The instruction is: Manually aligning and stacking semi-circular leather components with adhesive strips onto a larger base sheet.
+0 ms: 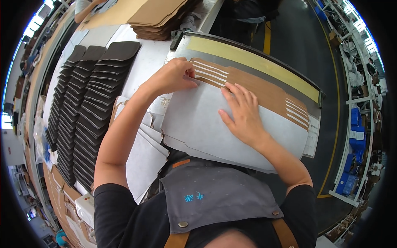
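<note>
In front of me lies a stack of overlapping white-faced sheets (198, 120), with brown sheets (256, 84) showing along its far side. White stripes cross the brown at both ends. At the left striped end, my left hand (175, 76) is closed, its thumb and curled fingertips drawn together at the sheet edge. What is between those fingertips is too small to make out. My right hand (244, 111) rests palm down with fingers spread, its fingertips at the border between white and brown.
Rows of dark grey overlapping pads (103, 87) lie on the left. Behind them is a pile of brown sheets (159, 18). More white sheets (144, 161) lie by my left elbow. A yellow strip (252, 62) runs along the table's far edge. Shelves with blue bins (356, 136) stand at right.
</note>
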`<state>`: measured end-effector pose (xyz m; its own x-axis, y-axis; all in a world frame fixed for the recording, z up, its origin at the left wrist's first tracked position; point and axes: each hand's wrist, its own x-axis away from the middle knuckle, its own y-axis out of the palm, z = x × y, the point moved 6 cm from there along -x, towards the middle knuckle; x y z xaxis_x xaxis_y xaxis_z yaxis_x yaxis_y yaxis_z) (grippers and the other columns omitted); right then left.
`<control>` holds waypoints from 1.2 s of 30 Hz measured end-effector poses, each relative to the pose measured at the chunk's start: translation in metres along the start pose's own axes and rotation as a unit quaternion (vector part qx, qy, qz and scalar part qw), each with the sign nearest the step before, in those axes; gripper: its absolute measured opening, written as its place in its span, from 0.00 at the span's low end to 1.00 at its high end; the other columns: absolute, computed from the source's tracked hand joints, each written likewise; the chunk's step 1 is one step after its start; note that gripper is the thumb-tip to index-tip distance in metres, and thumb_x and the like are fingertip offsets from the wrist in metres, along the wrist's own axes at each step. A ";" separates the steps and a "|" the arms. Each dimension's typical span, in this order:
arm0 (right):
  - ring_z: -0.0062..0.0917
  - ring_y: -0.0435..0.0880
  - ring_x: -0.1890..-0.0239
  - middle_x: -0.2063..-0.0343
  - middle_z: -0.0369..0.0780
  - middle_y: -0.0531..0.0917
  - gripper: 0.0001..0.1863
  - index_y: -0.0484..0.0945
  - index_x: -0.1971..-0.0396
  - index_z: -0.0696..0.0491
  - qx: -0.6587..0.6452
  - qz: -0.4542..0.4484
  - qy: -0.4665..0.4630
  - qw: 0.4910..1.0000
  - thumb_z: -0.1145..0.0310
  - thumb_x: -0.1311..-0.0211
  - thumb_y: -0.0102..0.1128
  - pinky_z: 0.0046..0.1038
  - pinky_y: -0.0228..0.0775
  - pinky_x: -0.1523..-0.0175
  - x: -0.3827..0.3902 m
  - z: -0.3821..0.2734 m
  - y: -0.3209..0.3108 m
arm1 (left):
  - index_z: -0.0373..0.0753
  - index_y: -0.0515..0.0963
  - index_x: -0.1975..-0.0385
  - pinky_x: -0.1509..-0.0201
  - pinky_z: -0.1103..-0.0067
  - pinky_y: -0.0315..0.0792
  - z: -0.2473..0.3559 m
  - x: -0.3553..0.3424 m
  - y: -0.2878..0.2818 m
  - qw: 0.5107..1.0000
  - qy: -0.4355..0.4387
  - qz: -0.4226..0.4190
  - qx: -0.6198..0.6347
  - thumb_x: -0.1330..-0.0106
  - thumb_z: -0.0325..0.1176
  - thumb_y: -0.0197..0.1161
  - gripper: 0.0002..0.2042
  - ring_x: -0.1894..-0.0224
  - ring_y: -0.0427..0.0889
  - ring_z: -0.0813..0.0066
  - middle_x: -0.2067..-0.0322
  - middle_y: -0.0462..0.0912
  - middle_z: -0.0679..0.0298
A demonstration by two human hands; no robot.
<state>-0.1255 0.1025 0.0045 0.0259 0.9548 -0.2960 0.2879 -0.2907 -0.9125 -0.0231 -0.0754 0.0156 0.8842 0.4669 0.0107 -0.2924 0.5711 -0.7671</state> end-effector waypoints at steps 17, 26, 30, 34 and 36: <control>0.24 0.71 0.77 0.81 0.40 0.76 0.13 0.75 0.76 0.62 -0.172 -0.089 0.280 0.940 0.67 0.50 0.67 0.24 0.64 0.67 0.046 0.153 -0.122 | 0.32 0.79 0.68 0.68 0.88 0.67 0.034 -0.028 -0.029 0.963 -0.041 0.115 0.240 0.41 0.31 0.67 0.09 0.73 0.72 0.89 0.75 0.78 0.72; 0.29 0.77 0.67 0.73 0.39 0.81 0.07 0.79 0.72 0.58 -0.003 -0.067 0.236 0.970 0.70 0.49 0.63 0.32 0.67 0.60 -0.016 0.228 -0.059 | 0.31 0.79 0.66 0.53 0.69 0.71 -0.003 -0.112 0.014 0.971 0.028 0.137 -0.195 0.48 0.25 0.65 0.10 0.56 0.78 0.55 0.61 0.82 0.57; 0.33 0.71 0.46 0.50 0.39 0.78 0.13 0.79 0.58 0.54 0.132 0.027 0.145 0.980 0.68 0.43 0.60 0.39 0.61 0.44 -0.014 0.202 -0.057 | 0.34 0.76 0.57 0.45 0.67 0.68 0.041 -0.100 0.040 0.941 0.189 0.187 -0.209 0.43 0.30 0.64 0.15 0.47 0.73 0.56 0.51 0.77 0.57; 0.39 0.62 0.37 0.39 0.42 0.67 0.20 0.73 0.46 0.54 -0.008 -0.084 0.156 0.984 0.64 0.36 0.53 0.43 0.55 0.36 0.013 0.177 -0.030 | 0.37 0.68 0.43 0.33 0.62 0.55 0.048 -0.090 0.088 0.952 0.218 -0.026 -0.215 0.34 0.44 0.54 0.23 0.34 0.59 0.55 0.39 0.66 0.57; 0.40 0.52 0.31 0.33 0.43 0.58 0.23 0.67 0.40 0.52 0.046 -0.115 0.196 0.973 0.59 0.32 0.46 0.47 0.46 0.32 0.017 0.173 -0.025 | 0.38 0.62 0.37 0.28 0.60 0.44 0.050 -0.095 0.089 0.956 0.162 -0.094 -0.226 0.30 0.52 0.45 0.29 0.28 0.46 0.58 0.33 0.57 0.58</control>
<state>-0.2982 0.1153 -0.0262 0.3404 0.9397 0.0323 0.2421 -0.0544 -0.9687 -0.1509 -0.0350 -0.0219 0.9936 0.1083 0.0324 0.0055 0.2401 -0.9707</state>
